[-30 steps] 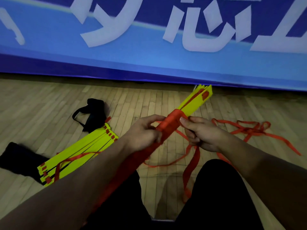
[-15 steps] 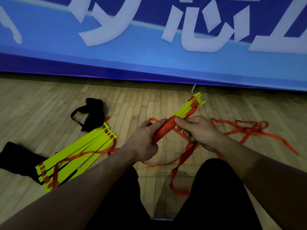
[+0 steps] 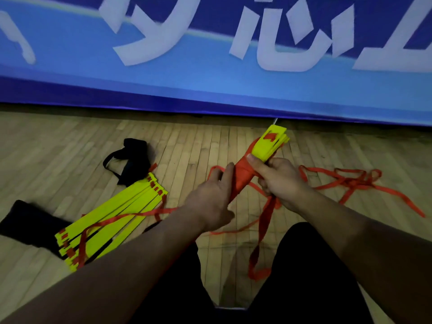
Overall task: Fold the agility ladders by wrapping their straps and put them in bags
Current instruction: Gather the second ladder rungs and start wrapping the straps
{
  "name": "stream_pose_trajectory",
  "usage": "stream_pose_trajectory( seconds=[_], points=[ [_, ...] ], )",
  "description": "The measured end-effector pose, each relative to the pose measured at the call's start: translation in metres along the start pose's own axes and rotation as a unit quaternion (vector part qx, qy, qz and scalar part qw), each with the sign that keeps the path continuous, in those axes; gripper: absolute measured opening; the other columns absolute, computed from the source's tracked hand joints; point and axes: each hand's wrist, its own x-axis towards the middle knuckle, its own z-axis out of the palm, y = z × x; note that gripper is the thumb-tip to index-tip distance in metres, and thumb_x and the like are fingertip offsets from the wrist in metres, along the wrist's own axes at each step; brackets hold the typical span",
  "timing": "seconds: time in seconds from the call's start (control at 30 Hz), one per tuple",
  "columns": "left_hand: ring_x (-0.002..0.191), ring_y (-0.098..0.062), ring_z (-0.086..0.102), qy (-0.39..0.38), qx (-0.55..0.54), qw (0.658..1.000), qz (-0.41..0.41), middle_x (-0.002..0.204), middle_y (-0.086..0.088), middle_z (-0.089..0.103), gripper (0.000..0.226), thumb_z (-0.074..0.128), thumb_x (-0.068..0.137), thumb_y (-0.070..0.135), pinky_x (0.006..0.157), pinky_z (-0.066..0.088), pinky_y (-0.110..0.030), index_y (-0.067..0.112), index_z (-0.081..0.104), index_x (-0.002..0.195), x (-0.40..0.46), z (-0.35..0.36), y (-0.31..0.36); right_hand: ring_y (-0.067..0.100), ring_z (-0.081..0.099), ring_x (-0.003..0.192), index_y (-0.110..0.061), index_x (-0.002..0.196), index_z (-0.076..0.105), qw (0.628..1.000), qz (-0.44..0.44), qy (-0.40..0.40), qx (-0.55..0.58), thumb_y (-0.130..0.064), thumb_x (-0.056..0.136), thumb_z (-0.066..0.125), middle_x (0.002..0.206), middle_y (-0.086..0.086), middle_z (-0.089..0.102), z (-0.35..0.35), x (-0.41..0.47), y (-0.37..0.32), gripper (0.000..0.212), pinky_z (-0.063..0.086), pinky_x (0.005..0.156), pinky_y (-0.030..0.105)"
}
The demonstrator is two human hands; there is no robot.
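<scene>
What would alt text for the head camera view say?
Seated on a wooden floor, a person's right hand grips a bundle of yellow ladder rungs wrapped in red strap, the left hand against it. A second ladder and black bags lie left.

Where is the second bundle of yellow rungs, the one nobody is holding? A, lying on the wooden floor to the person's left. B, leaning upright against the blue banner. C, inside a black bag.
A: the loose yellow rungs lie flat on the wooden floor left of the left hand, outside any bag.
</scene>
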Motion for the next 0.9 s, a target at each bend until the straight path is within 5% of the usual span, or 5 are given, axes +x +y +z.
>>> stream_pose_trajectory(
  seconds=[0.17, 0.37, 0.6, 0.73, 0.9],
  points=[
    [0.096, -0.026, 0.065, 0.064, -0.198, 0.978, -0.023, 0.114, -0.002, 0.054, 0.072, 0.072, 0.074, 0.001, 0.076, 0.059, -0.032, 0.029, 0.054, 0.138, 0.004, -0.01, -0.021, 0.012, 0.036, 0.05, -0.013, 0.106, 0.071, 0.997, -0.003, -0.063, -0.051, -0.032, 0.093, 0.069, 0.055, -0.002, 0.041, -0.025, 0.002, 0.007, 0.022, 0.029, 0.043, 0.023],
    [0.088, -0.052, 0.067, -0.069, -0.472, 0.875, -0.084, 0.085, -0.02, 0.069, 0.047, 0.075, 0.056, 0.005, 0.084, 0.051, -0.069, 0.018, 0.073, 0.101, 0.005, -0.027, -0.019, 0.011, 0.033, 0.045, -0.01, 0.086, 0.065, 0.998, -0.008, -0.048, 0.026, -0.028, 0.099, 0.061, 0.051, 0.0, 0.039, -0.021, 0.002, 0.002, 0.022, 0.029, 0.046, 0.026],
    [0.12, -0.029, 0.052, 0.001, -0.006, 1.0, -0.015, 0.144, -0.008, 0.033, 0.109, 0.082, 0.075, 0.035, 0.1, 0.049, -0.043, 0.028, 0.008, 0.155, 0.001, -0.003, 0.002, 0.01, 0.032, 0.042, -0.004, 0.081, 0.065, 0.999, -0.006, 0.018, -0.047, -0.04, 0.094, 0.064, 0.047, -0.003, 0.038, -0.012, 0.0, 0.003, 0.038, 0.027, 0.042, 0.024],
    [0.1, -0.024, 0.063, 0.072, -0.137, 0.988, -0.009, 0.121, -0.005, 0.056, 0.083, 0.071, 0.077, 0.005, 0.082, 0.056, -0.031, 0.028, 0.035, 0.148, 0.004, -0.001, -0.008, 0.012, 0.031, 0.045, -0.008, 0.105, 0.069, 0.999, 0.001, -0.043, -0.028, -0.028, 0.094, 0.067, 0.051, -0.001, 0.036, -0.019, -0.002, 0.007, 0.023, 0.026, 0.045, 0.027],
    [0.086, -0.039, 0.071, -0.046, -0.385, 0.92, -0.054, 0.096, -0.013, 0.071, 0.07, 0.07, 0.074, 0.0, 0.083, 0.056, -0.059, 0.044, 0.054, 0.126, 0.005, -0.013, -0.014, 0.011, 0.031, 0.041, -0.01, 0.096, 0.065, 0.993, 0.038, -0.091, 0.06, -0.024, 0.095, 0.063, 0.049, 0.001, 0.036, -0.024, -0.003, 0.005, 0.014, 0.024, 0.045, 0.026]
  ],
)
